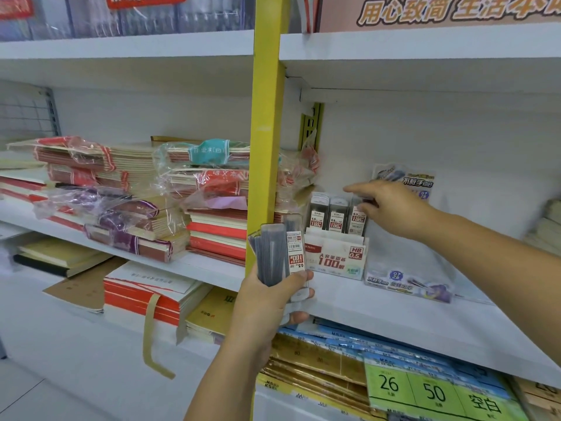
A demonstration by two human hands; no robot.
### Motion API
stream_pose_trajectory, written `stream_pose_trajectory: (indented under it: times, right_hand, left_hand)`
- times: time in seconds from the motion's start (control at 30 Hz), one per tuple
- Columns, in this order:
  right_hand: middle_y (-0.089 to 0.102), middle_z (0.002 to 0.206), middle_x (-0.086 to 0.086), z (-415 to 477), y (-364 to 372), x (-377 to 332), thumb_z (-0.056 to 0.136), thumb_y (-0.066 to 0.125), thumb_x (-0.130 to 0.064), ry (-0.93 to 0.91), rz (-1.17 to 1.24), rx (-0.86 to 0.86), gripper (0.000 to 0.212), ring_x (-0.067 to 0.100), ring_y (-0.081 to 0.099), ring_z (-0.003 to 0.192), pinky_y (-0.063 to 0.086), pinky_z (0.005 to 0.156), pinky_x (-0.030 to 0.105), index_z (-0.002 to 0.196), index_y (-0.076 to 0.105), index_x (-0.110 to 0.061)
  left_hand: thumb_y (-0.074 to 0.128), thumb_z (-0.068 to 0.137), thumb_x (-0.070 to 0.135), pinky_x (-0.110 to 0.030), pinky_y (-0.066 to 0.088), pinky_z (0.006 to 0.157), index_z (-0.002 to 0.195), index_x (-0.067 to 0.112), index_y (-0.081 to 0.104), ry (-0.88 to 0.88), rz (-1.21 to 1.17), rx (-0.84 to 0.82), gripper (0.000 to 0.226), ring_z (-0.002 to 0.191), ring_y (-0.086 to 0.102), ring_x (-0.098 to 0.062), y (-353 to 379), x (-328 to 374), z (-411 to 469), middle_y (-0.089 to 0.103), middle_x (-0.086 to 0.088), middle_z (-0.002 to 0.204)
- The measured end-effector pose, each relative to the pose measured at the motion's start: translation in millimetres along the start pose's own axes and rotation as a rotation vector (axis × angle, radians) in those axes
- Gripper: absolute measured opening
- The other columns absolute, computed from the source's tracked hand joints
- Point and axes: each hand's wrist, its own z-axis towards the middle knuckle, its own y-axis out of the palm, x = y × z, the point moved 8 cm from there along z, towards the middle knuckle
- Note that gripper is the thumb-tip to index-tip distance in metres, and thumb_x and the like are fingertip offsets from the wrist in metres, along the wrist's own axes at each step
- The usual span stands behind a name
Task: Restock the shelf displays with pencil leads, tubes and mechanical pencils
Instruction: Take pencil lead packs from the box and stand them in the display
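Lead boxes [335,215] in display stand [335,258], notebook stacks [170,199] left.

Bright, even light from above w/ soft shadow under upper shelf [425,45], glare on plastic wrap [173,156], motion blur on right hand [391,208], wide-angle bending at edges.

Shelf [349,302] prob. free before display box [334,259]; yellow post [264,147], notebook stacks [212,214] block left.
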Motion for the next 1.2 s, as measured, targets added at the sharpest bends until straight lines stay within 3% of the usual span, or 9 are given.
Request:
stream_pose_trajectory:
  times: [0.13, 0.2, 0.33, 0.47, 0.57, 0.67, 0.87, 1.0, 1.2]
  right_hand:
    - [0.063, 0.095, 0.0, -3, -1, 15, 0.088, 0.067, -0.02, 0.1, 0.083, 0.114, 0.025, 0.001, 0.051, 0.071, 0.036, 0.058, 0.02, 0.106, 0.052, -0.024]
    - [0.059, 0.104, 0.004, -5, -3, 18, 0.086, 0.069, -0.023, 0.106, 0.048, 0.152, 0.016, 0.013, 0.052, 0.081, 0.04, 0.069, 0.025, 0.099, 0.059, -0.022]
    - [0.056, 0.115, 0.013, -10, 1, 19, 0.093, 0.062, -0.026, 0.181, -0.055, 0.103, 0.024, 0.029, 0.053, 0.107, 0.044, 0.091, 0.035, 0.112, 0.069, -0.015]
    - [0.062, 0.106, 0.0, -37, -20, -15, 0.096, 0.055, -0.026, 0.129, 0.148, 0.268, 0.024, 0.011, 0.055, 0.093, 0.039, 0.079, 0.02, 0.116, 0.067, -0.019]
    - [0.068, 0.087, -0.017, -65, -3, -59, 0.089, 0.057, -0.04, 0.113, 0.642, 0.07, 0.021, -0.003, 0.061, 0.079, 0.047, 0.066, 0.009, 0.11, 0.061, -0.041]
    - [0.071, 0.086, -0.01, -79, 20, -82, 0.086, 0.068, -0.031, 0.157, 0.939, -0.065, 0.036, 0.004, 0.064, 0.07, 0.047, 0.059, 0.015, 0.118, 0.054, -0.035]
    - [0.072, 0.079, 0.005, -86, 22, -73, 0.09, 0.065, -0.017, 0.245, 1.071, -0.057, 0.031, 0.013, 0.062, 0.062, 0.043, 0.05, 0.023, 0.117, 0.051, -0.023]
    - [0.071, 0.095, 0.011, -95, 24, -71, 0.095, 0.057, -0.025, 0.246, 1.011, -0.145, 0.034, 0.02, 0.07, 0.083, 0.056, 0.072, 0.035, 0.124, 0.052, -0.041]
    - [0.067, 0.102, -0.009, -110, 34, -91, 0.093, 0.059, -0.029, 0.184, 0.965, -0.241, 0.036, 0.006, 0.07, 0.075, 0.054, 0.06, 0.021, 0.111, 0.06, -0.06]
  left_hand:
    - [0.081, 0.08, 0.018, -0.025, 0.058, 0.054, 0.105, 0.024, 0.065, -0.014, -0.007, 0.007, 0.03, 0.072, 0.076, -0.013, -2, -2, 1, 0.076, -0.002, 0.077]
    - [0.08, 0.081, 0.017, -0.025, 0.057, 0.053, 0.104, 0.019, 0.067, -0.029, -0.007, 0.0, 0.027, 0.066, 0.074, -0.013, -1, -3, 1, 0.074, -0.005, 0.071]
    - [0.08, 0.082, 0.017, -0.022, 0.054, 0.052, 0.102, 0.016, 0.07, -0.064, 0.014, -0.023, 0.022, 0.059, 0.071, -0.011, 1, -4, -1, 0.073, -0.006, 0.07]
    - [0.079, 0.08, 0.024, -0.019, 0.049, 0.049, 0.111, 0.011, 0.069, -0.09, 0.027, -0.083, 0.035, 0.05, 0.063, -0.006, 5, -2, -5, 0.069, 0.0, 0.068]
    - [0.079, 0.079, 0.026, -0.018, 0.046, 0.048, 0.112, 0.007, 0.069, -0.086, 0.043, -0.141, 0.039, 0.053, 0.063, -0.007, 10, 1, -9, 0.071, -0.002, 0.073]
    - [0.079, 0.081, 0.028, -0.018, 0.049, 0.052, 0.107, 0.01, 0.073, -0.072, 0.108, -0.165, 0.032, 0.062, 0.067, -0.008, 13, 2, -13, 0.077, -0.007, 0.084]
    - [0.076, 0.08, 0.039, -0.018, 0.045, 0.048, 0.119, 0.008, 0.067, -0.115, 0.024, -0.256, 0.051, 0.053, 0.058, -0.007, 13, -2, -22, 0.071, 0.0, 0.079]
    - [0.078, 0.066, 0.049, -0.023, 0.054, 0.059, 0.114, 0.012, 0.07, -0.075, 0.078, -0.178, 0.062, 0.076, 0.073, -0.012, -3, 2, -19, 0.078, -0.005, 0.094]
    - [0.083, 0.07, 0.041, -0.023, 0.049, 0.054, 0.117, 0.015, 0.065, 0.003, 0.01, -0.146, 0.057, 0.077, 0.07, -0.013, -2, 12, -19, 0.075, -0.005, 0.088]
